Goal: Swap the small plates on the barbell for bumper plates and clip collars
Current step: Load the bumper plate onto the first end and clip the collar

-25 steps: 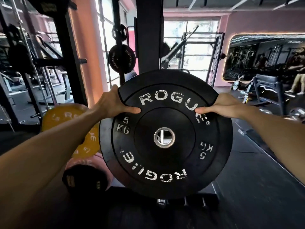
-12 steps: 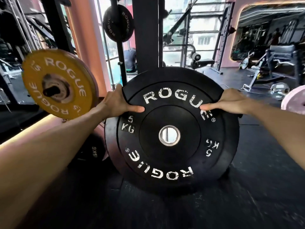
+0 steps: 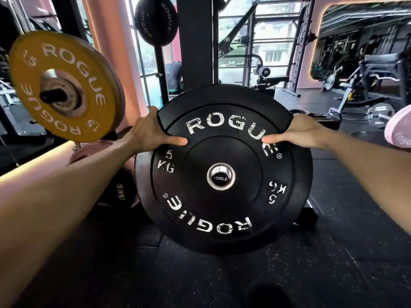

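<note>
Room: gym with dark speckled rubber floor (image 3: 222, 278), tall windows behind a black steel rack upright (image 3: 195, 41), and dim machines at far right.
Task plate: large round black rubber bumper plate (image 3: 222, 174) lettered ROGUE and 5 KG, held upright, face to the camera, its lower edge above the floor. A steel-ringed centre hole shows "1500LB" print behind it; what carries that print cannot be made out.
Left hand (image 3: 151, 132): grips the plate's upper left rim, thumb flat on the face, fingers wrapped behind and hidden.
Right hand (image 3: 304, 132): clamped on the upper right rim the same way, thumb on the face by the "E", fingers hidden behind.
Yellow plate (image 3: 64, 85): round yellow 15 plate on a black peg at left, more plates stacked behind it, edges only.
Low left: dark disc marked 15KG (image 3: 121, 192), mostly covered by the left forearm and the bumper plate.
Upper centre: black ROGUE plate (image 3: 155, 21) hung high, top cut off.
Right edge: pink plate (image 3: 400, 132), cut off.
</note>
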Demonstrator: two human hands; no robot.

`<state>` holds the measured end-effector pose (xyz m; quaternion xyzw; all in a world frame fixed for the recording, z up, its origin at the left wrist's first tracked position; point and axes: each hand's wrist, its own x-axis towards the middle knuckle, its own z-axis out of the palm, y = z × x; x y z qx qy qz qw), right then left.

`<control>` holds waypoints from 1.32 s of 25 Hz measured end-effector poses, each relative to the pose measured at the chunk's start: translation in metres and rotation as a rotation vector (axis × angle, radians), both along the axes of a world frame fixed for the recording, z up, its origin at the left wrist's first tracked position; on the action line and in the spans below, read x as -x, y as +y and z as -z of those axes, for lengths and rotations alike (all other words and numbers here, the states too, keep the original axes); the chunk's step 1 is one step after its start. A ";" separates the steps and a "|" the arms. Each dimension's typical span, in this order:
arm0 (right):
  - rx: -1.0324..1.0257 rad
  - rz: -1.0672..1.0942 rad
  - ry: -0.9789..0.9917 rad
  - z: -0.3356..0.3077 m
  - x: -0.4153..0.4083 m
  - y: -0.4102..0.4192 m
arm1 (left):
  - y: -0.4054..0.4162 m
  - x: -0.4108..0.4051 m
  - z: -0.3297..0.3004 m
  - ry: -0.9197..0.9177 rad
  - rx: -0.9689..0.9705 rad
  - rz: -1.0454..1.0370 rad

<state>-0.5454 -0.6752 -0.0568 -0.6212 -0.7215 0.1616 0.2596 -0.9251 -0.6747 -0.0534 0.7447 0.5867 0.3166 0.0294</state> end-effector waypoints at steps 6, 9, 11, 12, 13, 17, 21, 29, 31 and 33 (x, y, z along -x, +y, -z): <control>-0.183 0.044 0.033 0.016 0.007 -0.012 | 0.002 0.004 0.021 -0.128 -0.057 0.008; -0.253 0.046 0.029 0.020 0.011 -0.021 | 0.000 0.009 0.031 -0.202 -0.104 0.034; -0.300 0.070 0.030 0.023 0.010 -0.021 | 0.000 0.011 0.036 -0.225 -0.134 0.037; -0.311 0.073 0.015 0.024 0.010 -0.020 | 0.001 0.011 0.037 -0.238 -0.137 0.036; -0.315 0.076 0.003 0.025 0.011 -0.022 | 0.000 0.012 0.039 -0.247 -0.136 0.035; -0.317 0.143 0.001 0.032 0.005 -0.015 | -0.001 0.012 0.043 -0.268 -0.197 0.054; -0.302 0.198 0.048 0.037 0.004 0.007 | 0.018 0.003 0.039 -0.258 -0.199 0.075; -0.266 0.217 0.108 0.035 -0.001 0.098 | 0.109 -0.007 0.036 -0.253 -0.177 0.082; -0.283 0.213 0.127 0.036 -0.005 0.128 | 0.138 -0.010 0.035 -0.252 -0.170 0.079; -0.284 0.204 0.145 0.039 -0.007 0.156 | 0.169 -0.013 0.036 -0.251 -0.167 0.085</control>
